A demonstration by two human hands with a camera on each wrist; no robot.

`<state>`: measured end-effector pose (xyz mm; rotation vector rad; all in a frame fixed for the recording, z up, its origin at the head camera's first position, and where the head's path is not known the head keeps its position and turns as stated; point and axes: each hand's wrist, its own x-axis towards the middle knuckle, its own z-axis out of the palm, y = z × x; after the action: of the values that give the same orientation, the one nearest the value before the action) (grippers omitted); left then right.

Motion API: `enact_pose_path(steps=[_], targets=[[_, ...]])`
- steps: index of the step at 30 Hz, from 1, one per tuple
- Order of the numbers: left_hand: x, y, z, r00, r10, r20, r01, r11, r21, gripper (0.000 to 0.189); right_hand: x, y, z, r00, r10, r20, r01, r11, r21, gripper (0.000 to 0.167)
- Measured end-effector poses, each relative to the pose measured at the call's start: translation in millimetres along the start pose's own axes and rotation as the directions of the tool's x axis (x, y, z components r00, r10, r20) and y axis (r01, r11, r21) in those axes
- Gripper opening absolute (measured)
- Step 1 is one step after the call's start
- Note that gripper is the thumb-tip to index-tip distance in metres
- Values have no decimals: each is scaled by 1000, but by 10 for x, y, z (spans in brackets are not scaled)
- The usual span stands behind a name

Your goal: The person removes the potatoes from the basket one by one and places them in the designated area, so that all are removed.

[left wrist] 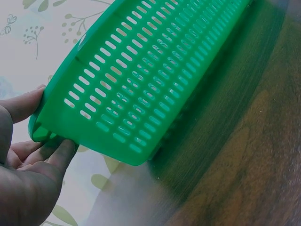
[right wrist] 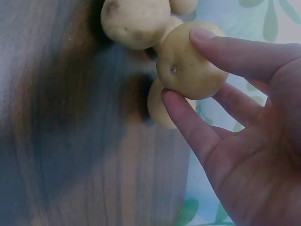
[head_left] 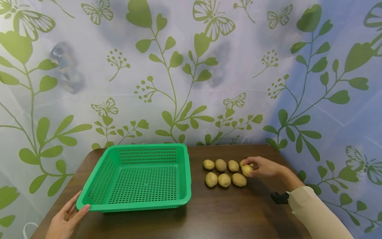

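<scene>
My left hand grips the near left corner of a green plastic basket, thumb on the rim and fingers under it. In the left wrist view the slotted side of the basket tilts up past that hand. On the right, my right hand pinches a yellowish potato between thumb and fingertips. The right wrist view has this potato held above the table, in front of other potatoes. Beside it, several potatoes lie in two rows on the table.
The dark wooden table carries both basket and potatoes. Behind it hangs a pale curtain printed with green leaves and butterflies. A black device is strapped at the right wrist, by a beige sleeve.
</scene>
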<state>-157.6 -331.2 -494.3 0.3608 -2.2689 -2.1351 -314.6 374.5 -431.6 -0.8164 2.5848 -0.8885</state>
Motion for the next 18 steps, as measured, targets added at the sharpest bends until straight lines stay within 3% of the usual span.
enact_pose_path(steps=[9, 13, 18], targets=[[11, 4, -15, 1000, 3, -13, -1, 995, 102, 89, -76, 106, 46, 999, 37, -20, -37, 999, -25, 40], [15, -15, -18, 1000, 15, -10, -15, 997, 72, 89, -110, 143, 63, 999, 34, -16, -35, 999, -27, 41], [22, -13, -13, 1000, 21, -10, -20, 995, 99, 89, -153, 184, 71, 999, 30, -13, -31, 999, -40, 41]])
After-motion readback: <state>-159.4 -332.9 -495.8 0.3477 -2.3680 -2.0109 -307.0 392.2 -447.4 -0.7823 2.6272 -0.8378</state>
